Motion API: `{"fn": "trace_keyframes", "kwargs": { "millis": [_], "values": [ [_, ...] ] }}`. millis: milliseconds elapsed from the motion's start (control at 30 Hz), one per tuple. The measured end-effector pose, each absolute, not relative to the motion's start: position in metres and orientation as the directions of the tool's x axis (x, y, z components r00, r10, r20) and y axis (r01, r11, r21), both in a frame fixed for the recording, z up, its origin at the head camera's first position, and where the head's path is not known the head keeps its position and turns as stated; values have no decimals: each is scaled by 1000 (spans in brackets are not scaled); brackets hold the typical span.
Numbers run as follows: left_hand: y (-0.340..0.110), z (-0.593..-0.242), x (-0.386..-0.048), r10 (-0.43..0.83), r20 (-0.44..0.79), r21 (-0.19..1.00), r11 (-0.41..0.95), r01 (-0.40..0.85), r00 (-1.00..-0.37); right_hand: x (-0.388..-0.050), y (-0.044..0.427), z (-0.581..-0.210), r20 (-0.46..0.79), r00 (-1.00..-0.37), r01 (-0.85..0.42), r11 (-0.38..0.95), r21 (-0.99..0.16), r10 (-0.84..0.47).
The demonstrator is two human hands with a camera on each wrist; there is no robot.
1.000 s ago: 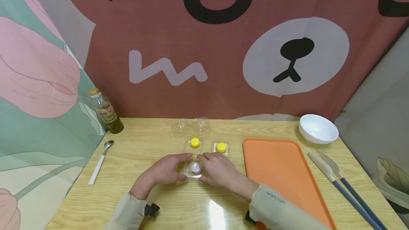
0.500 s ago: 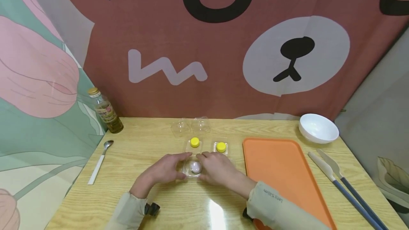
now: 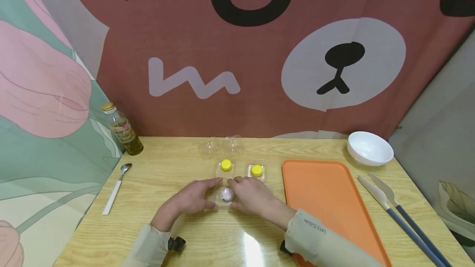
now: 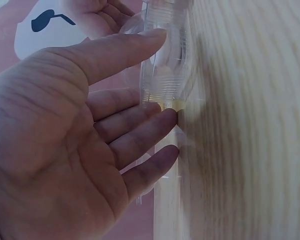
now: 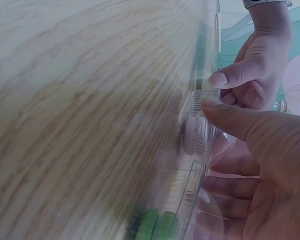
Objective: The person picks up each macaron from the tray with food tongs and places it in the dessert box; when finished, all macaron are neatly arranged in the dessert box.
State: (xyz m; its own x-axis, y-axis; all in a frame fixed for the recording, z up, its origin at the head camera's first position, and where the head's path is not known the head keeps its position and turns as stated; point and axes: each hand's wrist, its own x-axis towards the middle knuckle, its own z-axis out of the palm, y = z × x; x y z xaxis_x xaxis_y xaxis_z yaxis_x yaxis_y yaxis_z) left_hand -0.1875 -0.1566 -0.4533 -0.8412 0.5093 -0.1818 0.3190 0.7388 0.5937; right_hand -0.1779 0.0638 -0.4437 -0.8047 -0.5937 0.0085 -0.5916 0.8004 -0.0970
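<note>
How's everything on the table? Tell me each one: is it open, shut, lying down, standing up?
Clear case: between the hands, can't tell if snapped shut
Pale round piece: inside that case
Left hand: fingers spread, beside the case
Right hand: thumb on the case
Yellow pieces: sitting in clear plastic
Bottle: standing, cap on, liquid inside
Spoon: lying down
Tray: lying flat
Bowl: open side up
Blue-handled utensils: lying down

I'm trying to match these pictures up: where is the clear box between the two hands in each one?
Head: the clear box sits below the middle, slightly left of centre.
Left wrist: the clear box is in the upper part, just right of centre.
Right wrist: the clear box is right of centre, about halfway down.
Shared landmark: the left hand, visible in all three.
</note>
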Motion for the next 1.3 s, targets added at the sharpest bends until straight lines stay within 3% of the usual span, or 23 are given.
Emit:
{"fn": "trace_keyframes", "kwargs": {
  "millis": [467,700,1033,1167,1300],
  "values": [
    [-157,-454,-187,538,-147,610,710,352,-830,-176,69,-439,-4,-801,-597,799,-65,-599],
    [-165,-451,-184,515,-142,645,696,316,-845,-182,81,-432,-11,-829,-549,818,-169,-559],
    [-172,-451,-201,275,-51,742,654,148,-960,-219,102,-420,184,-881,-472,801,-368,-436],
    [-167,-453,-211,162,-107,785,619,16,-981,-242,112,-422,216,-896,-445,796,-411,-389],
    [-162,-455,-218,118,-186,864,491,-106,-975,-260,118,-423,164,-929,-370,787,-494,-333]
  ]
}}
